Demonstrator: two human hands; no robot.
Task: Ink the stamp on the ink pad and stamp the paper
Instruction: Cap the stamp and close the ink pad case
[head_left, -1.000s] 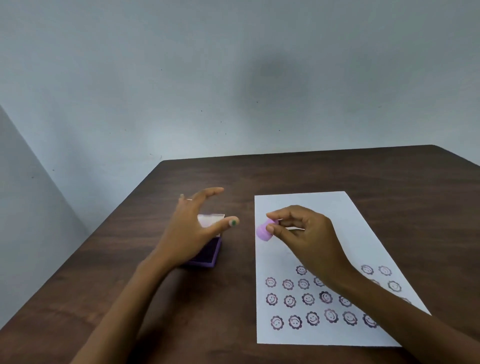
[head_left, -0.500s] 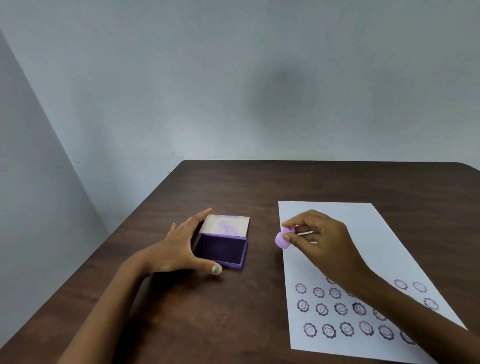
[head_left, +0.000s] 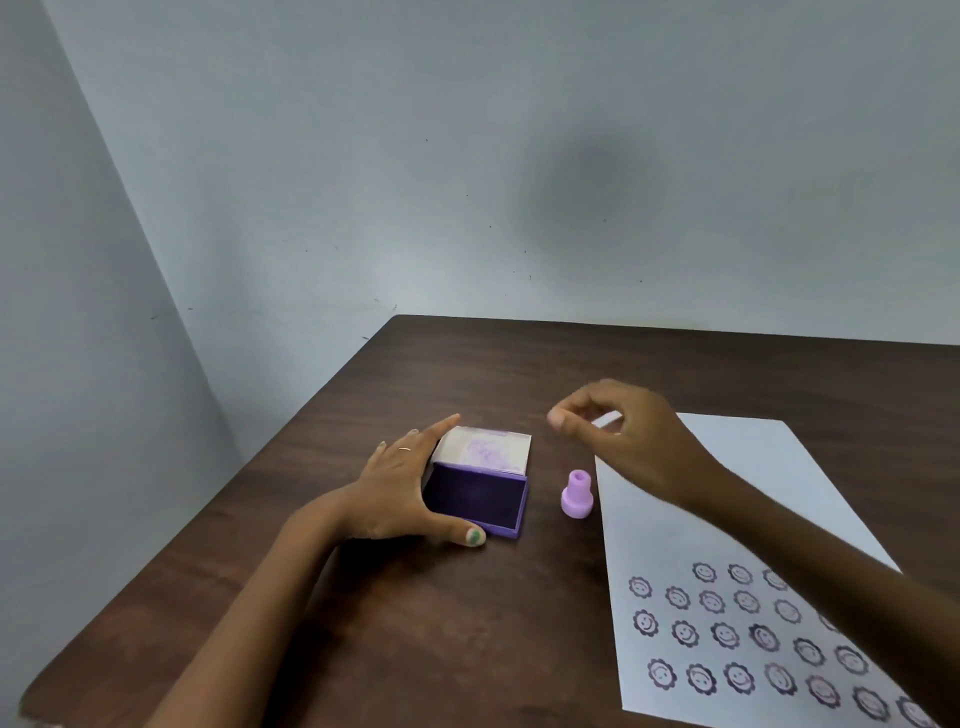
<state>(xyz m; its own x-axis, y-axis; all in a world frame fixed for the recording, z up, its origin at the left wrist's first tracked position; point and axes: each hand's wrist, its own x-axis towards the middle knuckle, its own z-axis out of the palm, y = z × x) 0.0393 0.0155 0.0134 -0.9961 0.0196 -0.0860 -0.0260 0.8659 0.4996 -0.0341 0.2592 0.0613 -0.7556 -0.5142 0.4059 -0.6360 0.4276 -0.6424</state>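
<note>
My left hand (head_left: 400, 488) spreads against the open purple ink pad (head_left: 475, 499); my right hand (head_left: 623, 441) hovers loosely curled, empty, above the lilac stamp (head_left: 576, 496) standing beside the stamped paper (head_left: 727, 519)

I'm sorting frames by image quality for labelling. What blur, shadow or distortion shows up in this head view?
Head view: the right hand is motion-blurred at the fingertips; the stamp, ink pad and left hand are sharp. A soft dark shadow blotch sits on the wall. Wide-angle bending tilts the wall corner and skews the paper. No glare on the table.
</note>
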